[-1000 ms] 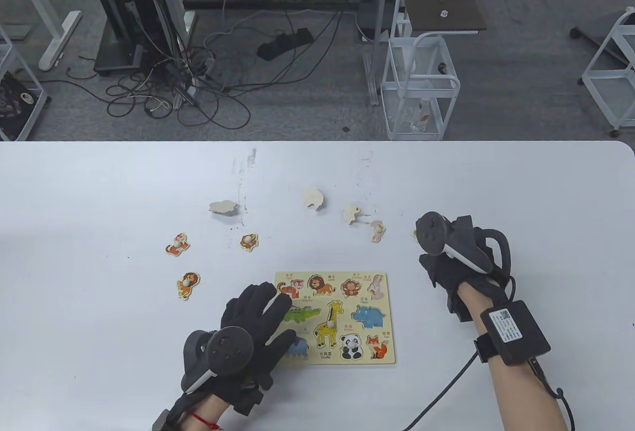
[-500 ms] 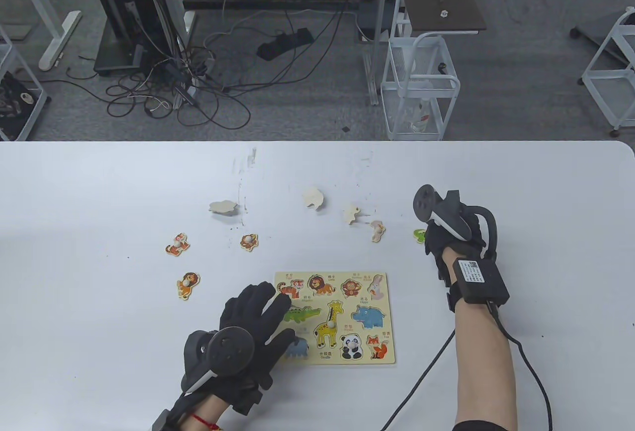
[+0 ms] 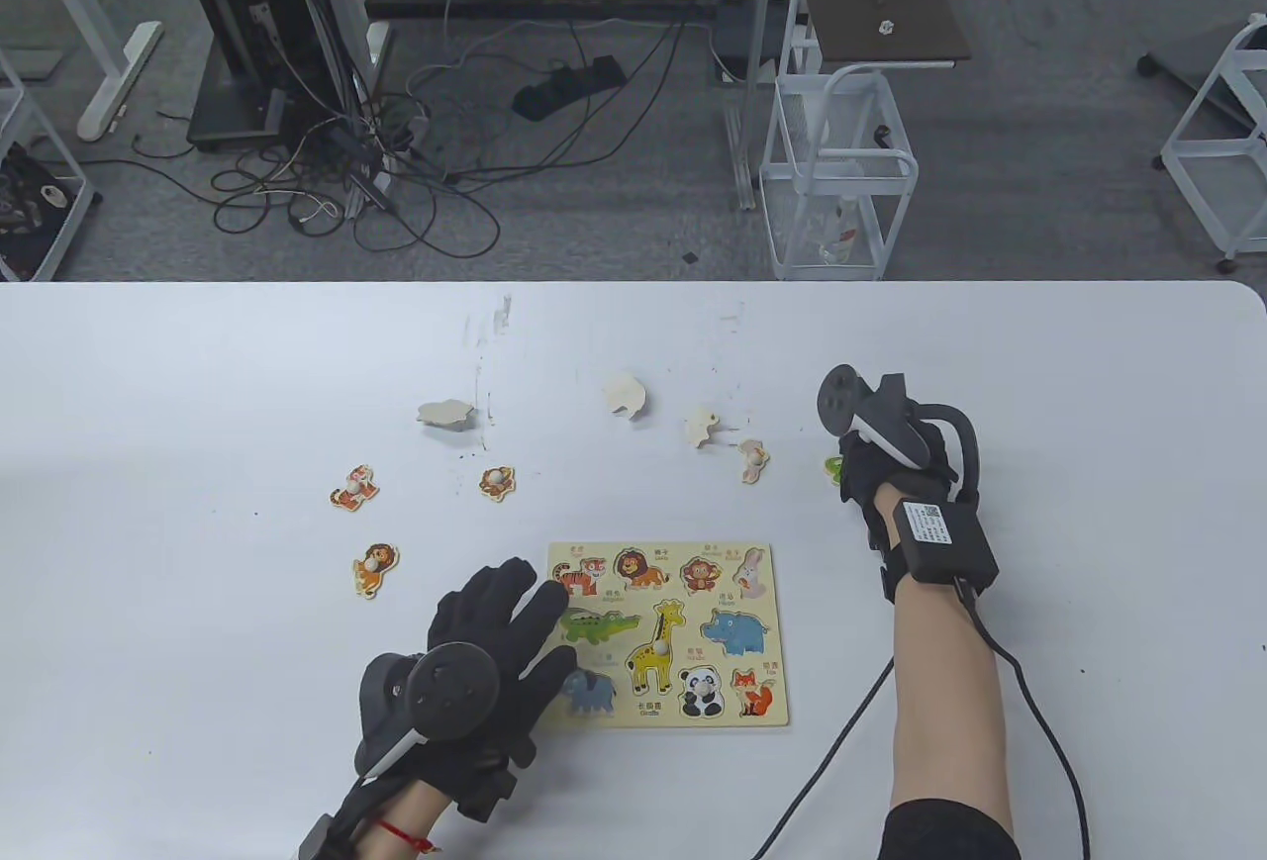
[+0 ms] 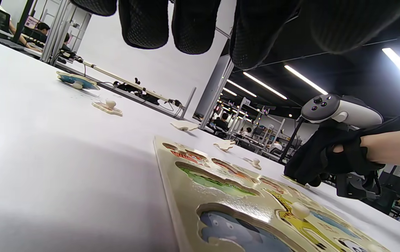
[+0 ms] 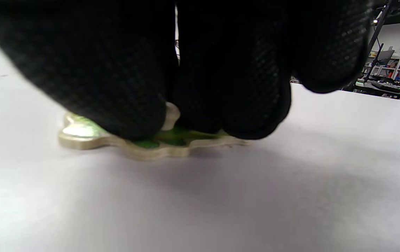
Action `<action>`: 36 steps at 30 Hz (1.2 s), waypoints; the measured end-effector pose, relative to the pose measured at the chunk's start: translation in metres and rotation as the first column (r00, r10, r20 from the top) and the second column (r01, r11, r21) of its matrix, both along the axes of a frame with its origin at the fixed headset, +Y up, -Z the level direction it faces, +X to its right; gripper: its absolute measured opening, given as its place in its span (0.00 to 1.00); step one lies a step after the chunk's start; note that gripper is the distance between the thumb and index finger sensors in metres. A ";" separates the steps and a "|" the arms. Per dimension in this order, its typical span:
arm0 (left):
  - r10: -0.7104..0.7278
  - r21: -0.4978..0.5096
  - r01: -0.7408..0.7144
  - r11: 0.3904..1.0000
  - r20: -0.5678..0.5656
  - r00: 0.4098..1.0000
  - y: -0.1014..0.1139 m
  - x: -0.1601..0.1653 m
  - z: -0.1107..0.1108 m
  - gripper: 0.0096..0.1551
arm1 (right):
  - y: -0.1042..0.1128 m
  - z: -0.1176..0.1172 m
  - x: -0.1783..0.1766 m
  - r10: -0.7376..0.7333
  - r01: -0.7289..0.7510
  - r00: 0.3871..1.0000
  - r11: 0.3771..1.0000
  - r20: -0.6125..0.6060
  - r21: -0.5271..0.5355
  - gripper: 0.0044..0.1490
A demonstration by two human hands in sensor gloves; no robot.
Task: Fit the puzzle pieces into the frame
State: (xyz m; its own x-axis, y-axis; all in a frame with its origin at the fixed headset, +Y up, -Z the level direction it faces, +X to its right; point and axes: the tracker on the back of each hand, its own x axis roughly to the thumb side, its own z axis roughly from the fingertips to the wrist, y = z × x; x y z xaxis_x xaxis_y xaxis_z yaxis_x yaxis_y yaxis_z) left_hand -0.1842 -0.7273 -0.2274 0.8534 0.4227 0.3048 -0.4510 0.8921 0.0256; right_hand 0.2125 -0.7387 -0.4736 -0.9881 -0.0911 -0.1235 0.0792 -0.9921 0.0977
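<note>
The wooden animal puzzle frame (image 3: 780,647) lies near the table's front, with a giraffe (image 3: 658,647) and a panda (image 3: 702,692) seated in it. My left hand (image 3: 515,618) rests flat with spread fingers on the frame's left edge; in the left wrist view its fingertips (image 4: 144,24) hang above the frame (image 4: 182,196). Further back on the right, my right hand (image 3: 859,476) covers a green crocodile piece (image 3: 831,470). In the right wrist view, my fingers (image 5: 116,105) pinch the knob of that green piece (image 5: 144,144), which lies flat on the table.
Loose pieces lie behind the frame: a tiger (image 3: 353,488), a monkey (image 3: 497,482), a lion (image 3: 374,568), a rabbit (image 3: 752,460), and three face-down ones (image 3: 445,413) (image 3: 626,395) (image 3: 701,426). A cable trails from my right wrist.
My right hand moved away from me and slightly left, coming down on the green piece and closing on its knob. My left hand slid a little left on the frame.
</note>
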 end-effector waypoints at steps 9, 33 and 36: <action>0.021 -0.007 -0.021 1.000 -0.018 1.000 -0.001 -0.003 -0.002 0.37 | 0.018 0.013 0.007 -0.166 0.167 0.986 0.983 -0.019 0.073 0.28; 0.612 -0.327 -0.562 0.760 0.071 0.787 -0.013 0.024 0.005 0.41 | 0.054 0.251 -0.138 -0.260 0.574 0.708 0.753 -0.656 0.322 0.28; 0.631 -0.366 -0.573 0.734 0.052 0.774 -0.016 0.025 0.001 0.37 | 0.042 0.258 -0.144 -0.244 0.572 0.691 0.760 -0.681 0.308 0.28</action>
